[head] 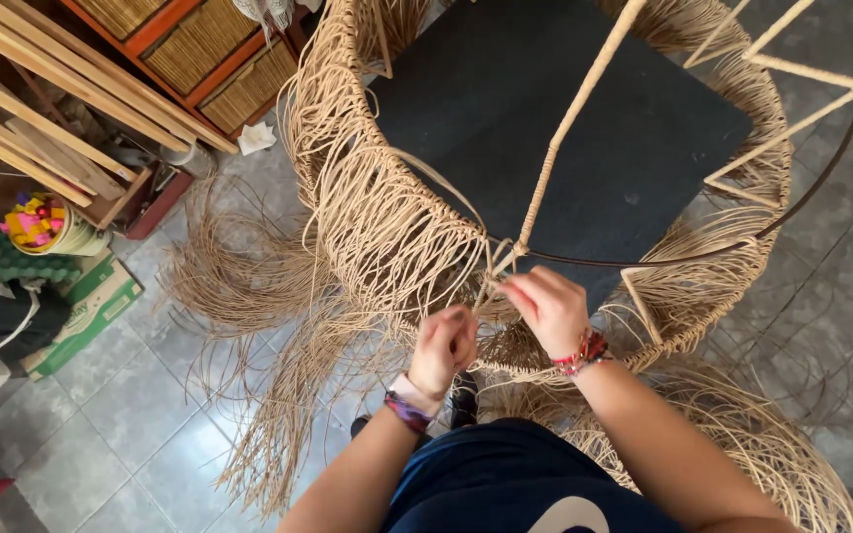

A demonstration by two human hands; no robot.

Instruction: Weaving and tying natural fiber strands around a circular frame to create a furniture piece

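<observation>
The person is standing over a large round wicker frame [377, 217] set on the grey tiled floor [101, 434], and both hands are working at the near edge of its thin dark metal ring [703, 252]. The left hand [444, 345] is closing its fingers tightly on tan wicker strands [486, 286] just below the ring. The right hand [548, 308] is curling its fingers around strands at the junction where a wrapped upright rod [570, 123] is meeting the ring; exactly which strand it is pinching cannot be told. Judged from the frame, the work is partly done: the left wall is carrying dense weaving, while the right side is showing bare wrapped zigzag struts [792, 128] and an uncovered ring. Many loose strand ends [249, 286] are hanging untrimmed and spreading over the floor. A dark board [584, 128] is lying inside the frame. Wooden slats [41, 109] and a green carton [91, 306] are lying at the left.
</observation>
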